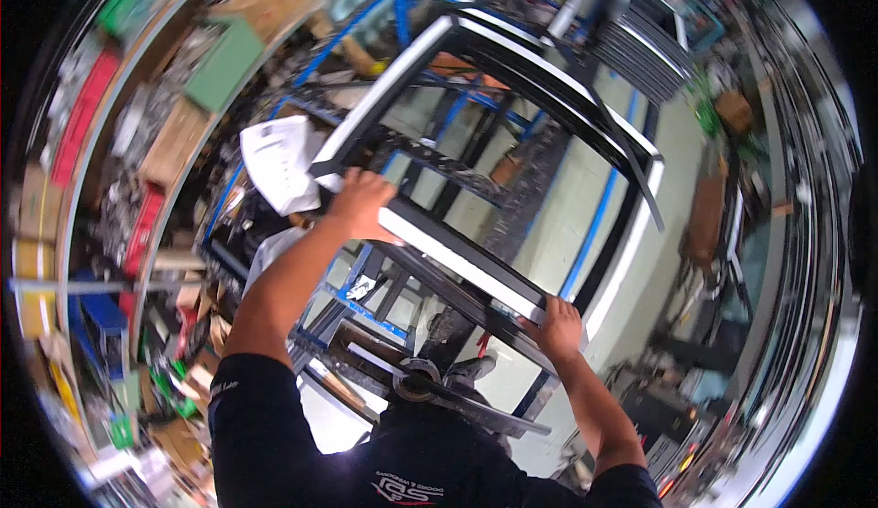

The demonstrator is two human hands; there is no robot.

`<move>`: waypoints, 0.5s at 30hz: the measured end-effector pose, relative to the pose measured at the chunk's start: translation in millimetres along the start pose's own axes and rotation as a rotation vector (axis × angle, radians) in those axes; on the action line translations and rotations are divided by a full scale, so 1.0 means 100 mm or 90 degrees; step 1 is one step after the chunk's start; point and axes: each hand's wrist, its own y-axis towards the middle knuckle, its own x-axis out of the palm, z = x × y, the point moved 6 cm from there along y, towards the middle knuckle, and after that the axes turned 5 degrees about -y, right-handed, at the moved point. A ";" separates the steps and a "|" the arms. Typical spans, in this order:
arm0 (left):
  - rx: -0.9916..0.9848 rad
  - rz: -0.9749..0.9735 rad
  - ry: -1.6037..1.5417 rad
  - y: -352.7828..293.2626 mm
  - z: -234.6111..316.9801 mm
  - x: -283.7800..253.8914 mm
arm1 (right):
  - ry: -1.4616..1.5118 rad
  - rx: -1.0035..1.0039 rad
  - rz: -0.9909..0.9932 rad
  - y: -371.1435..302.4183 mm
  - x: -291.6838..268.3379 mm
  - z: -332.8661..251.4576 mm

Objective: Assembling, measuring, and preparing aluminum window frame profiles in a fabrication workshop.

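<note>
A large rectangular window frame, white outside and black inside, lies tilted across the middle of the head view. Its near bar runs between my two hands. My left hand grips that bar close to the left corner, fingers curled over the top edge. Around the same bar near the right corner, my right hand is closed, with its fingertips over the upper edge. A long black strip crosses the frame's far right corner, and its end sticks out past the white edge.
Blue-edged metal racking stands under and behind the frame. A white sheet hangs at its left corner. Shelves with boxes and a green panel line the left. A black louvred panel is at the far right. Long profiles line the right wall.
</note>
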 end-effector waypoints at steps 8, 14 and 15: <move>0.043 0.076 -0.125 0.08 0.62 0.20 | 0.235 -0.236 0.190 1.07 -0.38 -1.00; -0.058 -0.117 -0.208 0.01 0.51 0.44 | 0.346 -0.546 0.414 2.69 -0.90 -3.54; -0.048 -0.088 -0.205 0.06 0.53 0.48 | 0.350 -0.564 0.469 2.88 -0.94 -3.86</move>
